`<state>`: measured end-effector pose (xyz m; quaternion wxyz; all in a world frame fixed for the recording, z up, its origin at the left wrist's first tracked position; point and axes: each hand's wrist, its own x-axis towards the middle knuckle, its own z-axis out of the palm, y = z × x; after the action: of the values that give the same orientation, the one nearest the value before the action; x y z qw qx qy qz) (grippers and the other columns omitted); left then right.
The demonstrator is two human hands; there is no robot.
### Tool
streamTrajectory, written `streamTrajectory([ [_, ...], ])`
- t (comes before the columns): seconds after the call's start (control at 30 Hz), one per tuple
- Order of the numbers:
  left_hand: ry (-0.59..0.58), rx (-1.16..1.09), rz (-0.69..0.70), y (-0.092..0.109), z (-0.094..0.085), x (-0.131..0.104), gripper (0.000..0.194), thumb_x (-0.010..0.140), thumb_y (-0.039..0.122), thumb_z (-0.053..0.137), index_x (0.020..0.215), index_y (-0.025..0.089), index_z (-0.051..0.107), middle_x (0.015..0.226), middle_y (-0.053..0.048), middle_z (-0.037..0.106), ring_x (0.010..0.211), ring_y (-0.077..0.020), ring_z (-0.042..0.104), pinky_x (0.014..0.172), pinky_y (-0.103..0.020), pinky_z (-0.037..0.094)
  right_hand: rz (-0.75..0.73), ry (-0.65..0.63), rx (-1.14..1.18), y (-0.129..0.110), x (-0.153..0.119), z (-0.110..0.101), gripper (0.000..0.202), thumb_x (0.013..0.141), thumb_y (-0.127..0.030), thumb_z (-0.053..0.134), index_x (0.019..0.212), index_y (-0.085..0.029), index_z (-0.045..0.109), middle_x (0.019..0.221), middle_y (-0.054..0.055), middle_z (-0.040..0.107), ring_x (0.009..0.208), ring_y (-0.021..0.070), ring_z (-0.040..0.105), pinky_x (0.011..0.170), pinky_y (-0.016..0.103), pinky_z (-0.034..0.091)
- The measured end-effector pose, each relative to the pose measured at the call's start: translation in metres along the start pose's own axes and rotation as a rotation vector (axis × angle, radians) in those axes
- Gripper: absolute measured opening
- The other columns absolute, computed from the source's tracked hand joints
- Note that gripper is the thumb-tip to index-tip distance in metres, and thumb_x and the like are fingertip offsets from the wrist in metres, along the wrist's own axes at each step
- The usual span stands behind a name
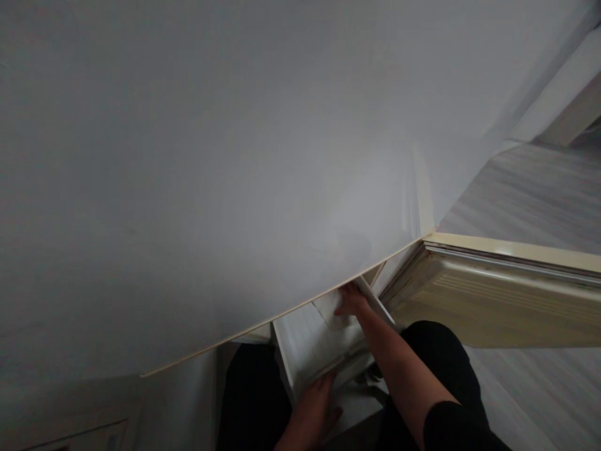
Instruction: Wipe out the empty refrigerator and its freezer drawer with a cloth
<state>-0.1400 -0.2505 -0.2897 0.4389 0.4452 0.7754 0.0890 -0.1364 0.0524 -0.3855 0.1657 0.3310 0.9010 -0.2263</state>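
Observation:
A white drawer (300, 351) stands pulled out beneath the edge of a large white tabletop (235, 188). My right hand (351, 300) reaches into its back right part, fingers spread. It touches or hovers over a pale flat piece (328, 310) on the drawer bottom; I cannot tell what that piece is. At the near side, my left hand (314, 404) grips the drawer's front panel, fingers over the top edge and thumb outside. The drawer's far end is hidden under the tabletop.
A cream door-like panel (479, 300) with a ridged inner face stands at the right, close to my right knee (436, 344). Grey wood-look floor (539, 194) lies beyond it. My left knee (253, 388) is left of the drawer. A framed panel (84, 432) is at lower left.

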Motion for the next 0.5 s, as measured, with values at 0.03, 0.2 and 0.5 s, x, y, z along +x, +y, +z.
streamTrajectory([
  [0.03,-0.002,0.017,-0.019,-0.004,-0.003,-0.009,0.077,0.076,0.032,0.058,0.15,0.025,0.04,0.152,-0.004,0.049,0.139,-0.0232,0.045,0.116,-0.033,0.033,0.003,-0.006,0.002,0.005,-0.002,0.002,0.123,0.063,-0.057,0.081,0.161,-0.021,0.015,0.167,0.015,0.001,0.153,0.0375,0.002,0.124,0.048,0.014],
  [0.2,0.009,0.179,-0.154,-0.019,-0.004,-0.038,0.073,0.074,0.022,0.055,0.146,0.022,0.046,0.15,-0.006,0.051,0.139,-0.0243,0.045,0.117,-0.036,0.03,0.092,-0.055,-0.018,-0.033,-0.014,0.038,0.137,0.062,-0.072,0.075,0.159,-0.022,-0.008,0.16,0.019,-0.026,0.145,0.0468,-0.025,0.112,0.073,-0.003],
  [0.5,0.137,-0.038,-0.076,-0.012,0.019,-0.015,0.067,0.077,0.029,0.06,0.141,0.015,0.048,0.145,-0.013,0.055,0.134,-0.0247,0.05,0.115,-0.032,0.034,-0.483,-0.035,-0.126,-0.155,-0.061,0.111,0.067,0.079,-0.032,0.068,0.141,-0.008,0.055,0.163,0.023,0.01,0.152,0.0404,0.006,0.118,0.061,0.024],
])
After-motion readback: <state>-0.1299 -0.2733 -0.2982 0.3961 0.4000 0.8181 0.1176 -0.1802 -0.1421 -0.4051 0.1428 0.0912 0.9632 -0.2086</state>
